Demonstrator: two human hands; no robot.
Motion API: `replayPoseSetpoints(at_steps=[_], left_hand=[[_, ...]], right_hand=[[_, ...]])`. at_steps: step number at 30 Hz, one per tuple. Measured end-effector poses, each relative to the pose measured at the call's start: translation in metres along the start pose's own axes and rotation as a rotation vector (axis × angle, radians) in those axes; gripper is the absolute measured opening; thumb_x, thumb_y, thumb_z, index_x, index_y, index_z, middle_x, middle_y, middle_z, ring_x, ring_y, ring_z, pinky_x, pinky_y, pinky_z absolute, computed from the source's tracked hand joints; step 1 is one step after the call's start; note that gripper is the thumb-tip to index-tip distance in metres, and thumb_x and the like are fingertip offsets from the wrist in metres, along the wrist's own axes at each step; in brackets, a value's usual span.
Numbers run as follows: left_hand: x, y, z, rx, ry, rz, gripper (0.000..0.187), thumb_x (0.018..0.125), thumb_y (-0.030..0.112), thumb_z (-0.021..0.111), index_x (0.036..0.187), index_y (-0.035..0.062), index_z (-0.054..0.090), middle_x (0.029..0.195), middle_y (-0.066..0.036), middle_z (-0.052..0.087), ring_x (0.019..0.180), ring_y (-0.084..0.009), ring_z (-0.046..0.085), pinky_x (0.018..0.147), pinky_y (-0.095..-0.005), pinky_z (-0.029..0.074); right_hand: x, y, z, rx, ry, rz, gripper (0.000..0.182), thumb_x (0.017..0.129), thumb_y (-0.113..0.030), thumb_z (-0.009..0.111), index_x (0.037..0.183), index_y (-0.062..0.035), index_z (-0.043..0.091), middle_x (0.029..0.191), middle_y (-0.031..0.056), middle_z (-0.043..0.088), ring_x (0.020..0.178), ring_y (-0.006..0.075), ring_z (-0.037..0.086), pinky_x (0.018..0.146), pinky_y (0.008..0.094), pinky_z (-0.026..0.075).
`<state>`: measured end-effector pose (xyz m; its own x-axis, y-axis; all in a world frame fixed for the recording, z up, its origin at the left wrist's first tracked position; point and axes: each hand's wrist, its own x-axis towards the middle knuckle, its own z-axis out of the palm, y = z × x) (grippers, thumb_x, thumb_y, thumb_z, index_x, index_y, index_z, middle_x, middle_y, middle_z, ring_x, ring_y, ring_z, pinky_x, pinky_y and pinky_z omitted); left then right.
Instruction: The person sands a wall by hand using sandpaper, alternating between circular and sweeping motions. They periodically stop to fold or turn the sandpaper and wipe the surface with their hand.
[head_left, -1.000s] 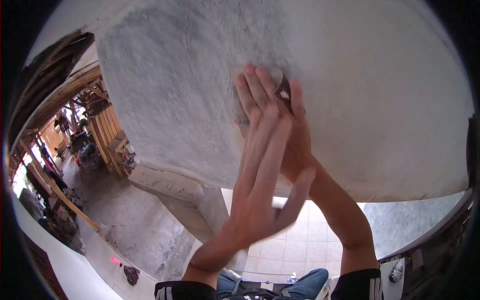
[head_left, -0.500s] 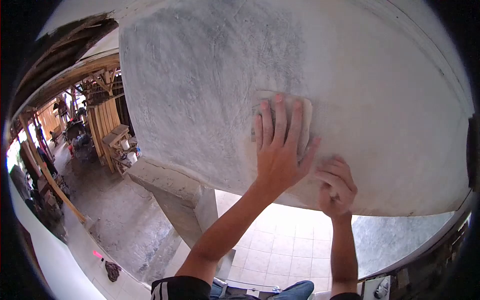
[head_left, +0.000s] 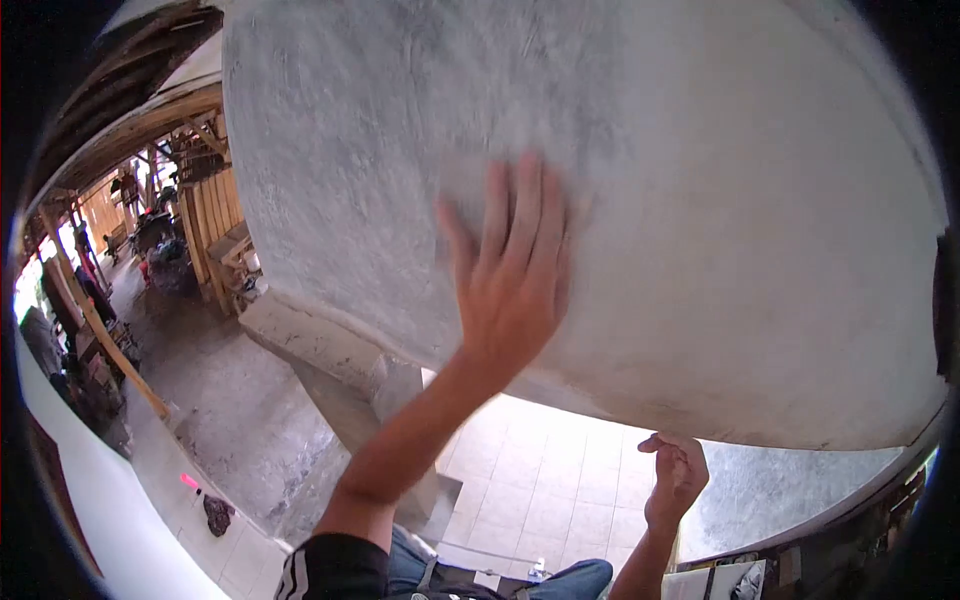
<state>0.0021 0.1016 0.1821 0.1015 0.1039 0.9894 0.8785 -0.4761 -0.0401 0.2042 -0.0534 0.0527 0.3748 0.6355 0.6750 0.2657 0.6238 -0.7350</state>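
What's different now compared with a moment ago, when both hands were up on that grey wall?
The right hand has dropped off the plastered wall and hangs below its edge, fingers loosely curled. The left hand slid left and now presses flat; the pale pad seen under it earlier is blurred and hard to make out. The wall and the tiled floor look unchanged.

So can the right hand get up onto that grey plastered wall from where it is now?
Probably yes. The right hand hangs low, loosely curled and apart from the grey plastered wall, with nothing between them. The left hand lies flat higher up, leaving the wall's lower right part bare.
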Motion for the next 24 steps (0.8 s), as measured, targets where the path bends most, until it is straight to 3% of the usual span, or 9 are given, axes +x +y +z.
replayPoseSetpoints(at_steps=[3, 6, 9, 11, 14, 17, 21, 24], left_hand=[[0.047, -0.005, -0.004, -0.066, 0.119, 0.000, 0.050, 0.098, 0.020, 0.043, 0.143, -0.0021, 0.037, 0.149, -0.022, 0.034, 0.140, -0.0402, 0.028, 0.111, -0.0638, 0.011], [0.004, -0.003, 0.000, -0.089, 0.058, -0.028, 0.049, 0.098, 0.019, 0.043, 0.143, -0.0014, 0.037, 0.148, -0.021, 0.036, 0.139, -0.0406, 0.029, 0.111, -0.0628, 0.015], [-0.032, -0.006, 0.003, -0.003, -0.034, -0.039, 0.049, 0.099, 0.018, 0.042, 0.143, -0.0010, 0.037, 0.148, -0.022, 0.036, 0.139, -0.0415, 0.029, 0.110, -0.0618, 0.018], [0.006, -0.009, -0.002, 0.026, 0.043, 0.013, 0.048, 0.099, 0.018, 0.041, 0.143, -0.0017, 0.037, 0.148, -0.022, 0.035, 0.139, -0.0413, 0.029, 0.111, -0.0606, 0.018], [0.056, -0.013, 0.001, -0.018, 0.157, 0.041, 0.048, 0.099, 0.017, 0.039, 0.143, -0.0025, 0.036, 0.148, -0.023, 0.034, 0.139, -0.0417, 0.028, 0.112, -0.0596, 0.017], [0.025, -0.008, 0.005, -0.075, 0.120, -0.013, 0.047, 0.100, 0.017, 0.038, 0.143, -0.0031, 0.036, 0.148, -0.023, 0.035, 0.139, -0.0425, 0.028, 0.112, -0.0593, 0.017], [-0.021, -0.009, 0.001, -0.062, -0.002, -0.034, 0.048, 0.100, 0.016, 0.039, 0.143, -0.0033, 0.035, 0.147, -0.025, 0.035, 0.138, -0.0434, 0.028, 0.112, -0.0588, 0.017], [0.042, -0.016, -0.003, 0.010, 0.154, 0.034, 0.050, 0.094, 0.017, 0.052, 0.139, -0.0025, 0.043, 0.144, -0.024, 0.040, 0.134, -0.0416, 0.037, 0.108, -0.0598, 0.027]], right_hand=[[-0.009, 0.006, 0.013, 0.064, -0.091, 0.073, 0.015, 0.086, 0.004, 0.058, 0.100, 0.0025, 0.063, 0.084, 0.0130, 0.065, 0.077, 0.0207, 0.065, 0.070, 0.0302, 0.050], [-0.016, 0.005, 0.011, -0.028, -0.210, 0.119, 0.017, 0.085, 0.006, 0.060, 0.102, 0.0034, 0.063, 0.084, 0.0147, 0.066, 0.078, 0.0222, 0.066, 0.070, 0.0312, 0.050], [-0.018, 0.005, 0.012, 0.147, -0.194, 0.146, 0.016, 0.088, -0.005, 0.063, 0.102, 0.0028, 0.063, 0.085, 0.0144, 0.066, 0.076, 0.0215, 0.066, 0.071, 0.0329, 0.051], [-0.019, -0.002, 0.013, 0.185, -0.203, 0.211, 0.023, 0.090, -0.017, 0.066, 0.102, 0.0025, 0.062, 0.084, 0.0141, 0.066, 0.075, 0.0207, 0.065, 0.070, 0.0330, 0.052], [-0.023, -0.001, 0.022, 0.281, -0.221, 0.224, 0.026, 0.090, -0.020, 0.067, 0.102, 0.0029, 0.062, 0.084, 0.0148, 0.066, 0.076, 0.0217, 0.065, 0.069, 0.0332, 0.052], [-0.027, 0.000, 0.025, 0.255, -0.288, 0.206, 0.026, 0.090, -0.019, 0.066, 0.102, 0.0033, 0.062, 0.084, 0.0153, 0.066, 0.076, 0.0224, 0.065, 0.070, 0.0333, 0.052], [-0.031, -0.001, 0.012, 0.265, -0.353, 0.390, 0.019, 0.089, -0.009, 0.065, 0.103, 0.0034, 0.064, 0.089, 0.0148, 0.069, 0.087, 0.0217, 0.066, 0.081, 0.0355, 0.050], [-0.043, 0.016, 0.014, 0.263, -0.444, 0.468, 0.018, 0.089, -0.004, 0.063, 0.106, 0.0028, 0.063, 0.092, 0.0148, 0.069, 0.089, 0.0214, 0.066, 0.084, 0.0353, 0.050]])
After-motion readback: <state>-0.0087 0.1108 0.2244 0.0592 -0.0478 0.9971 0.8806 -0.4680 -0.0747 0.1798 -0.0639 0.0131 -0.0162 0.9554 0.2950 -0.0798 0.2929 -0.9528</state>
